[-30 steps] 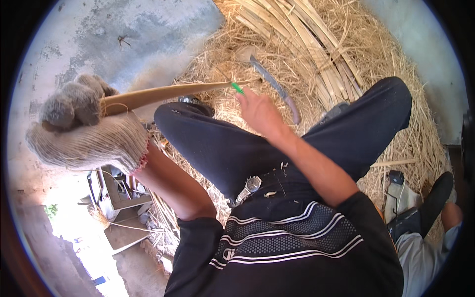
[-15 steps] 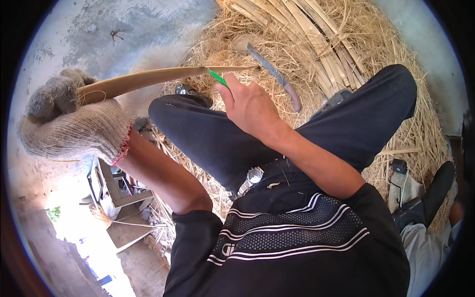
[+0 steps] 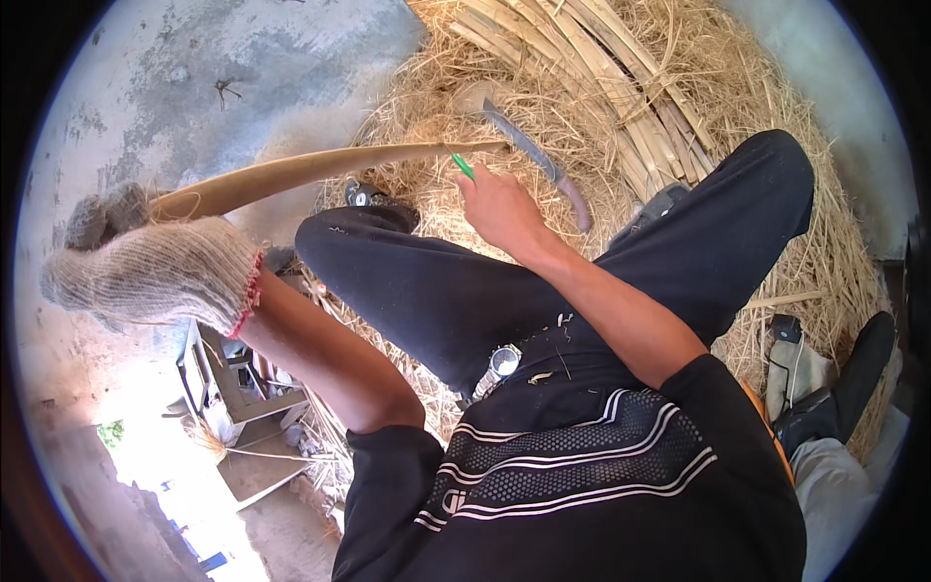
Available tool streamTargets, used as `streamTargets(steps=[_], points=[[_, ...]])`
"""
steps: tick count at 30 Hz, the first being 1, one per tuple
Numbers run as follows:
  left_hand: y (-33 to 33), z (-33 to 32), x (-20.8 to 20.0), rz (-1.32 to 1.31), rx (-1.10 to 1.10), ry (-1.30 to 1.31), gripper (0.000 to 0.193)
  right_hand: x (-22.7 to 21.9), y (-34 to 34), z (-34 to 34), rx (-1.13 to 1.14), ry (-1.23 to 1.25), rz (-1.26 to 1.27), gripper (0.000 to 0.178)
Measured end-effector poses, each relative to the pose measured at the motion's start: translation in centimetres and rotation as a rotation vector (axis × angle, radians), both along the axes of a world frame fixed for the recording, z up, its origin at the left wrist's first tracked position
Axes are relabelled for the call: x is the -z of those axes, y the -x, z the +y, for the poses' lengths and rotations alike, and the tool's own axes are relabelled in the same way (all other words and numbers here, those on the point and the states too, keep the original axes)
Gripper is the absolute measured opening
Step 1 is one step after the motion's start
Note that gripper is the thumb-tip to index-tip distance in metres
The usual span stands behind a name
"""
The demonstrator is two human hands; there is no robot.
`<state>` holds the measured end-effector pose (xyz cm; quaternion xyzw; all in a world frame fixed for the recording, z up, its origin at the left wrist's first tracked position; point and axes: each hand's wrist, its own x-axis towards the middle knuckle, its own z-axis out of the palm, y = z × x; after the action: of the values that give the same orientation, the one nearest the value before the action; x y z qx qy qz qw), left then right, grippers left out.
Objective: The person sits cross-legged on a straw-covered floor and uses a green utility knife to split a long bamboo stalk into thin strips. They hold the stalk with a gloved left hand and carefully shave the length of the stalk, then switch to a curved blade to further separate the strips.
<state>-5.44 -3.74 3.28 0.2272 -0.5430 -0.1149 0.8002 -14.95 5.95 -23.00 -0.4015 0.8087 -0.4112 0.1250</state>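
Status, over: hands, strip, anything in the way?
Gloved left hand gripping tan strip. Bare right hand holding green tool near strip's narrow end. Knife close by that end, possibly in the way; contact unclear.

Straw-like shavings (image 3: 766, 116) blanket the ground in what appears to be a rough craft workshop, where a bundle of split strips (image 3: 621, 78) and a long knife (image 3: 535, 153) lie near a patchy wall (image 3: 194, 87) and a gloved left hand (image 3: 155, 267) grips a pale strip (image 3: 281, 175).
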Motion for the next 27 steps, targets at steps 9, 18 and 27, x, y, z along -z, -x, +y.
streamTargets(steps=[9, 18, 27], points=[[-0.6, -0.4, 0.3, -0.264, -0.386, -0.042, 0.037, 4.2, 0.5, -0.3, 0.042, -0.168, -0.219, 0.039], [0.2, 0.7, 0.0, -0.062, -0.012, -0.032, 0.046, 1.5, 1.1, -0.1, 0.009, -0.181, 0.005, 0.035], [0.1, 0.9, -0.3, -0.138, 0.272, 0.013, 0.049, 5.3, 1.5, -1.0, -0.076, -0.293, -0.002, 0.029]])
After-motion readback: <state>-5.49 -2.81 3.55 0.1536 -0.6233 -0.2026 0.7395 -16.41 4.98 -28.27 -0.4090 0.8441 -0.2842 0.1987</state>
